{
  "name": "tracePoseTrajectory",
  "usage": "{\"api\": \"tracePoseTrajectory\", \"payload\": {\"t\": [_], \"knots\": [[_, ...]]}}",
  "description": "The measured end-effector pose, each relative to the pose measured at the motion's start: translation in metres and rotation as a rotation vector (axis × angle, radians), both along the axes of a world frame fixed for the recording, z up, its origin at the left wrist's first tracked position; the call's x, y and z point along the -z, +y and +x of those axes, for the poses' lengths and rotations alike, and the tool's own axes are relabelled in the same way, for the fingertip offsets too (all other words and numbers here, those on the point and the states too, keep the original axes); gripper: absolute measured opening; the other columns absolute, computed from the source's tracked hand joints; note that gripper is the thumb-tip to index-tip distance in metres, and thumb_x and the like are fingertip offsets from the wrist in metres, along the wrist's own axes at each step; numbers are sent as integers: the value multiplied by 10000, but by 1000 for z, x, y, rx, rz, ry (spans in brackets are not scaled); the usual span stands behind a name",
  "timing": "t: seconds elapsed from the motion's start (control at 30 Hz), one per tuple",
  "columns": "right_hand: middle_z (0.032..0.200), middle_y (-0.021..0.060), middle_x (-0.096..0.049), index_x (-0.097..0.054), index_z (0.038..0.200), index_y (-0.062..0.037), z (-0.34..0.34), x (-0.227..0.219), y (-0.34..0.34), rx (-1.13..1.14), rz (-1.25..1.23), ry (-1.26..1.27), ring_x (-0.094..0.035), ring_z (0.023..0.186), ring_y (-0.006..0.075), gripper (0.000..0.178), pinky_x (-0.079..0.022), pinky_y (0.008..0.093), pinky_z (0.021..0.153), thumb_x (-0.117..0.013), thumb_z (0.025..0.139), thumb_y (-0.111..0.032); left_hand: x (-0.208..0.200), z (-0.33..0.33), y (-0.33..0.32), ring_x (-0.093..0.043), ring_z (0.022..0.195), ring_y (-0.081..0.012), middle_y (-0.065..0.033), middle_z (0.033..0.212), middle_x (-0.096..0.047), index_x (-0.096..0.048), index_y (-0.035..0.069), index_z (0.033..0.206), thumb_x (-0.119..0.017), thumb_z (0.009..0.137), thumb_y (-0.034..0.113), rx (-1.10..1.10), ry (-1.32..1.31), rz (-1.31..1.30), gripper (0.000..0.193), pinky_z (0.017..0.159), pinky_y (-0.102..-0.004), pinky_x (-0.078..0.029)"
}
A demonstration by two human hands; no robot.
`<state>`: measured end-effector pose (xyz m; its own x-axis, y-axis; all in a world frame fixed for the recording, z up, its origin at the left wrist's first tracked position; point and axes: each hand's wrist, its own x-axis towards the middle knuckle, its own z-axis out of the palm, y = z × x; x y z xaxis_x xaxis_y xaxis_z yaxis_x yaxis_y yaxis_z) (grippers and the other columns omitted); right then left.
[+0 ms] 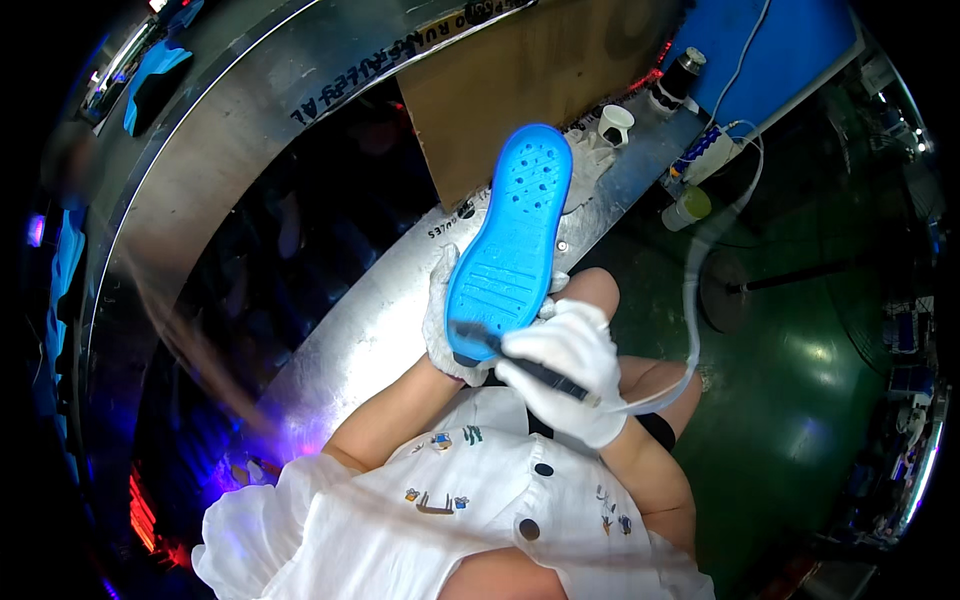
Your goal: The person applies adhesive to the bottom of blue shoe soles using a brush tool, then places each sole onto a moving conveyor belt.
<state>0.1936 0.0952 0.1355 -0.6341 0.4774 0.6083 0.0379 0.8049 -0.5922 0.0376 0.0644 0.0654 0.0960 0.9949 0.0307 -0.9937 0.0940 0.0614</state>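
A bright blue shoe sole [510, 240] is held up over my lap, its inner face with ridges and small dimples turned toward me. My left hand [440, 320], in a white glove, is closed round the sole's heel end from the left and beneath; some of its fingers are hidden. In my right hand [570, 360], also gloved in white, is a black-handled brush [550, 377]. The brush's dark head is blurred and lies over the heel of the sole. A pale flexible hose [692, 300] runs from the brush's rear end away to the far right.
Ahead runs a metal bench [350, 345] with a cardboard sheet [500, 90] standing behind it. A white cup [615, 125], pale gloves [590, 165] and a dark bottle [680, 75] sit at its far end. A yellowish container [687, 209] is to the right, above the green floor [790, 430].
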Motion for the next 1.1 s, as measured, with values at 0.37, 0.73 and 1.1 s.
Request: {"api": "tracePoseTrajectory", "payload": {"t": [0.37, 0.73, 1.1], "knots": [[904, 23, -705, -691, 922, -103, -3, -3, 9, 133, -10, 73, -635, 837, 227, 257, -435, 374, 869, -813, 697, -86, 10, 4, 6, -590, 1184, -427, -339, 1334, -526, -350, -45, 1478, -272, 970, 661, 32, -243, 190, 873, 998, -502, -519], [913, 8, -731, -704, 895, -116, 6, 2, 9, -57, 38, -25, -626, 811, 196, 308, -441, 353, 844, -843, 622, -81, -14, 0, -4, -619, 1137, -436, -360, 1338, -510, -356, -38, 1478, -267, 922, 761, 103, -208, -3, 978, 970, -512, -538], [894, 0, -712, -702, 901, -119, 7, -4, 12, -112, 27, -10, -621, 793, 198, 272, -440, 348, 831, -831, 662, -100, -14, -3, -2, -595, 1180, -432, -353, 1356, -504, -354, -40, 1479, -308, 948, 700, 131, -133, 35, 911, 1020, -488, -506]]}}
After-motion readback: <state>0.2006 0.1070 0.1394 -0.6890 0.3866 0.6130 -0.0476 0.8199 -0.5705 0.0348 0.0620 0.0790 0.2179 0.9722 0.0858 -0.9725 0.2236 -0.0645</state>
